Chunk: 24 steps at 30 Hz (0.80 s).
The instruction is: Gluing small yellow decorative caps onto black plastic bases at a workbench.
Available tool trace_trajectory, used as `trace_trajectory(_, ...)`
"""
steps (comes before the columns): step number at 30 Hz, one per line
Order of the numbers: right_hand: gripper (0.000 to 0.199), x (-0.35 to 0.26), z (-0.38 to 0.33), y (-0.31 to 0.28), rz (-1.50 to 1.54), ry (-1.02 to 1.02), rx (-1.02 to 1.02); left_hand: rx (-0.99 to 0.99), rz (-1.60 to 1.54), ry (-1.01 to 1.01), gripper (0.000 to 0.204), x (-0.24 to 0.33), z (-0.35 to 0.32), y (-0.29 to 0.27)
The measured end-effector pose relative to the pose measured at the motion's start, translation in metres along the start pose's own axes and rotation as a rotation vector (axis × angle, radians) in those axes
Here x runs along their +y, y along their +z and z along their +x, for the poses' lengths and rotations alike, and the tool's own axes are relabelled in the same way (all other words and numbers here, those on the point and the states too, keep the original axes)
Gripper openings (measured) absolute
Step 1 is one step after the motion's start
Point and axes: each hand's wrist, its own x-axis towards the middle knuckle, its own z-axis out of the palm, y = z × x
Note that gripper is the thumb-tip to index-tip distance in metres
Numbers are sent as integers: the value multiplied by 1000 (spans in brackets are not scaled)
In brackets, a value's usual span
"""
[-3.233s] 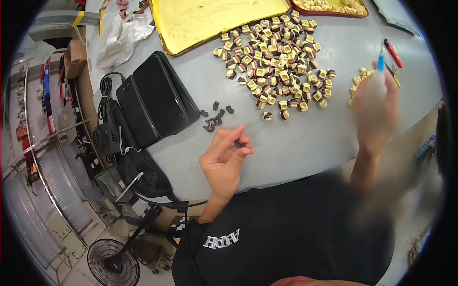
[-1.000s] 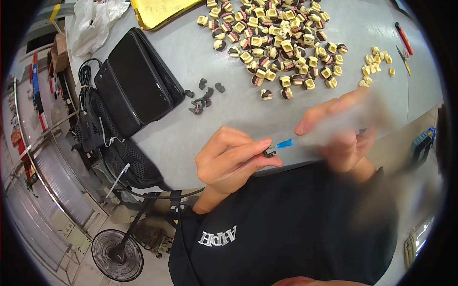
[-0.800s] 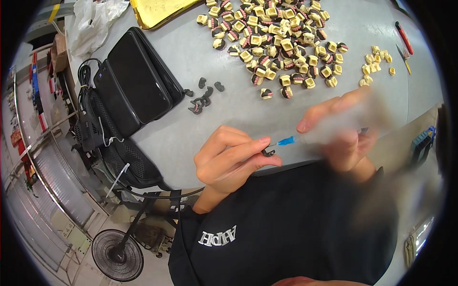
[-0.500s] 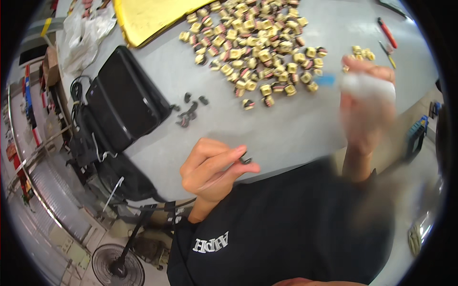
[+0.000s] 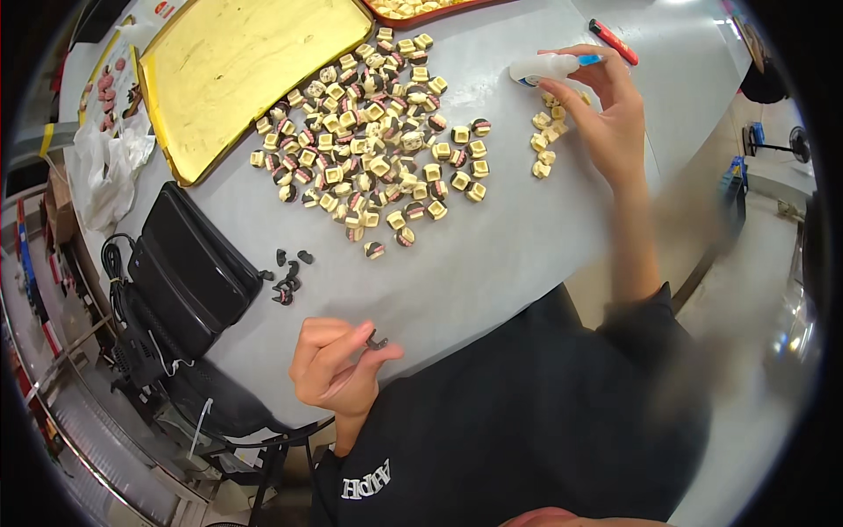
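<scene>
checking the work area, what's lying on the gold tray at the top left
The gold tray shows only bare, shiny surface; the cream parts lie beside it on the table. Its upper edge runs out of view, so that strip cannot be checked.

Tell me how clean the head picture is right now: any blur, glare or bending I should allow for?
Head view: the right forearm is smeared by motion, while the right hand with its small white bottle and the left hand pinching a small black piece read sharp. The gold tray throws glare. Fisheye bends the table edges; corners are black.
</scene>
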Motion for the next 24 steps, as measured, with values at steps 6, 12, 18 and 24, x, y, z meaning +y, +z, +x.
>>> trace_trajectory(6, 22, -15, -9, -29, -363, -321, -195, 9, -2, 8, 45, 0, 1, -3)
trace_trajectory(12, 20, -14, -7, -18, -389, -357, -376, -37, 24, 50, 37, 0, 2, -2)
trace_trajectory(18, 25, -16, -3, -11, -449, -401, -445, 14, 26, 31, 38, 1, 0, -4)
trace_trajectory(24, 24, -65, -33, -1, 237, -197, -315, 28, 2, 27, 41, 2, 4, -1)
